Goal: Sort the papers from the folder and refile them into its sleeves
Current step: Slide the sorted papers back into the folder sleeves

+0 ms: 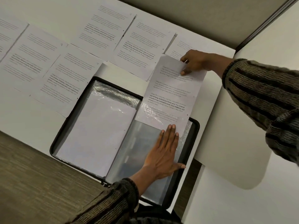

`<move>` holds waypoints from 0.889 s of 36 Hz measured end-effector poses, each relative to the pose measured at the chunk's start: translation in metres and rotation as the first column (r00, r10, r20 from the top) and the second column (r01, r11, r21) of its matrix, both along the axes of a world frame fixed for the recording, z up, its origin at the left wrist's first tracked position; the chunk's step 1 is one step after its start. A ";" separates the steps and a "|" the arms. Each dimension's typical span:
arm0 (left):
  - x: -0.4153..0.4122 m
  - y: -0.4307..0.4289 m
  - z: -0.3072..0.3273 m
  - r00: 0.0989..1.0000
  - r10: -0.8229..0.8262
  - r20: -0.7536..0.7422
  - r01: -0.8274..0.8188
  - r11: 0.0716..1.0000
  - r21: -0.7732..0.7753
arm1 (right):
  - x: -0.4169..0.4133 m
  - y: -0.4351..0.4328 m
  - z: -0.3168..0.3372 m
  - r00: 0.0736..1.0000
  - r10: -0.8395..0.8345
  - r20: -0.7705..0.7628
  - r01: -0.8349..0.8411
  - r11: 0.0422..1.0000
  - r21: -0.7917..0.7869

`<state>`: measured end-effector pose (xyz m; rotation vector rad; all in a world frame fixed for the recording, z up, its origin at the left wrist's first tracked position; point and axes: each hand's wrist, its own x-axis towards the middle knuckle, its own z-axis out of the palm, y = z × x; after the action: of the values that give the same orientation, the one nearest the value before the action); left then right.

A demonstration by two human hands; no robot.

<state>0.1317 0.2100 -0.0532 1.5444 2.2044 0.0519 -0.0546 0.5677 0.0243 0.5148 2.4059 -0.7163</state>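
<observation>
white printed paper sheet (173,94): long axis runs R hand (195,62) to L hand (163,151), L-hand end in clear plastic sleeve (139,147) of black zip folder (196,126) | R hand pinches far edge | L hand flat, fingers straight, pins sleeve

A single head-worn camera looks forward and steeply down from close above the desk (218,126), rolled so the folder (139,143) lies slanted mid-frame; the far sheets (103,25) near the top edge look soft, possibly from the wide lens.
</observation>
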 end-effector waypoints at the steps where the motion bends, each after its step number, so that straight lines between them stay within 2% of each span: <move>1: 0.000 -0.001 0.000 1.000 -0.005 -0.004 0.005 1.000 -0.001 | 0.000 -0.001 -0.001 1.000 -0.010 -0.014 0.010 1.000 0.017; 5: -0.002 -0.003 0.000 0.999 -0.031 -0.024 0.031 1.000 0.003 | 0.002 -0.006 -0.005 0.999 0.050 0.015 -0.051 0.998 0.031; 9: -0.001 -0.003 0.000 0.999 -0.036 -0.029 0.036 0.999 0.001 | 0.001 -0.003 -0.007 0.995 -0.026 -0.101 0.033 0.997 0.071; 13: 0.000 -0.005 0.000 0.999 -0.048 -0.026 0.048 0.999 -0.001 | -0.002 -0.001 -0.003 0.991 -0.027 -0.133 0.040 0.994 0.102; 19: 0.001 -0.008 -0.001 0.998 -0.053 -0.029 0.053 0.999 -0.004 | -0.006 0.003 -0.002 1.000 0.025 -0.019 -0.023 0.997 0.080; 24: 0.000 -0.006 -0.002 0.998 -0.054 -0.024 0.054 0.999 -0.002 | -0.009 0.005 -0.007 0.994 -0.029 -0.104 0.038 0.995 0.093; 29: -0.001 -0.001 0.001 0.997 -0.082 -0.013 0.082 0.996 0.026 | -0.005 0.000 -0.009 0.998 0.050 0.029 -0.052 0.995 0.087; 32: 0.001 -0.001 -0.001 0.991 -0.131 -0.020 0.132 0.991 0.036 | -0.004 -0.001 -0.012 0.999 0.040 0.027 -0.042 0.996 0.079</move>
<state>0.1325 0.2091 -0.0540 1.7132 2.1207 0.0384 -0.0582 0.5666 0.0121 0.5020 2.4220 -0.5948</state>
